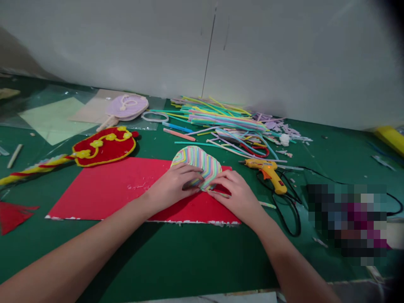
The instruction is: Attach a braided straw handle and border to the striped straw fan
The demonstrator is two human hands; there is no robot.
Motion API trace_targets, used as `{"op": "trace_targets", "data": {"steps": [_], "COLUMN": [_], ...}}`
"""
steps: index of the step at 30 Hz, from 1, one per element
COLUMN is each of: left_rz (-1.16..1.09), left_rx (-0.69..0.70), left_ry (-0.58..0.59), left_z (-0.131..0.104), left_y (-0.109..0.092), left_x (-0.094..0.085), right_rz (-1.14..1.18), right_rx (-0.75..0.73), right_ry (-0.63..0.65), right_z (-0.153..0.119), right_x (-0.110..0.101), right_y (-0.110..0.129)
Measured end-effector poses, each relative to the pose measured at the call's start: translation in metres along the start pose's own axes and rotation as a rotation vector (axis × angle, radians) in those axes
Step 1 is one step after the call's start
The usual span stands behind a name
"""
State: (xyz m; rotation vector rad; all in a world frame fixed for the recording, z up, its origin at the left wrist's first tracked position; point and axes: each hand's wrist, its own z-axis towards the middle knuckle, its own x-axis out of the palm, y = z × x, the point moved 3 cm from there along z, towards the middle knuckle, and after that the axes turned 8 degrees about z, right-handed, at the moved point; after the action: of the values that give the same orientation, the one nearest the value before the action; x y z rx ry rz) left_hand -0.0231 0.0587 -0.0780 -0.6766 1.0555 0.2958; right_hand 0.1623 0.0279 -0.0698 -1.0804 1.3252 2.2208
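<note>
A heart-like panel of pastel striped pipe cleaners (202,162) is held between my two hands over a red board (116,189). My left hand (176,183) grips its left side, the fingers bent over the front. At its lower right edge, my right hand (232,189) pinches with thumb and fingers, near a short striped strip that shows below the fingers. Just right of the board lies a yellow hot glue gun (268,170) with a black cord. My fingertips partly hide the lower part of the panel.
Loose pipe cleaners (217,113) lie in a pile by the wall. Red-handled scissors (255,149) rest among them. A red fan with yellow trim (105,147) and a lilac fan (128,106) are at left. A pixelated patch (350,223) covers something at right.
</note>
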Motion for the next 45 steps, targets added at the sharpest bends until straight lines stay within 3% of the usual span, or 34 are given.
{"op": "trace_targets", "data": {"steps": [6, 13, 20, 28, 31, 34, 38, 42, 45], "left_rz": [-0.016, -0.05, -0.047, -0.022, -0.036, -0.048, -0.027, 0.004, 0.021], "left_rx": [0.0, -0.013, -0.002, -0.007, -0.003, 0.008, 0.035, 0.042, 0.042], "left_ry": [0.098, 0.085, 0.084, 0.095, 0.085, 0.08, 0.07, 0.084, 0.099], "left_z": [-0.002, 0.0, 0.0, -0.001, 0.0, 0.001, 0.001, -0.001, -0.001], "left_y": [0.004, 0.006, 0.006, 0.006, 0.005, 0.005, 0.004, 0.006, 0.005], "left_x": [-0.005, -0.007, -0.009, -0.008, -0.009, -0.009, -0.009, -0.008, -0.007], "right_rz": [0.0, -0.008, 0.09, 0.071, 0.136, 0.13, -0.054, -0.187, -0.225], "right_rx": [0.041, 0.034, 0.019, 0.05, 0.048, 0.105, 0.283, 0.46, 0.599], "right_ry": [-0.004, -0.007, 0.076, 0.066, -0.011, -0.254, -0.55, -0.535, -0.435], "right_z": [-0.002, -0.002, -0.005, -0.005, -0.004, -0.006, -0.023, -0.055, -0.077], "right_x": [0.004, 0.006, -0.004, -0.005, -0.008, -0.025, -0.064, -0.101, -0.114], "right_y": [0.001, 0.0, -0.007, -0.008, -0.009, -0.017, -0.04, -0.069, -0.09]}}
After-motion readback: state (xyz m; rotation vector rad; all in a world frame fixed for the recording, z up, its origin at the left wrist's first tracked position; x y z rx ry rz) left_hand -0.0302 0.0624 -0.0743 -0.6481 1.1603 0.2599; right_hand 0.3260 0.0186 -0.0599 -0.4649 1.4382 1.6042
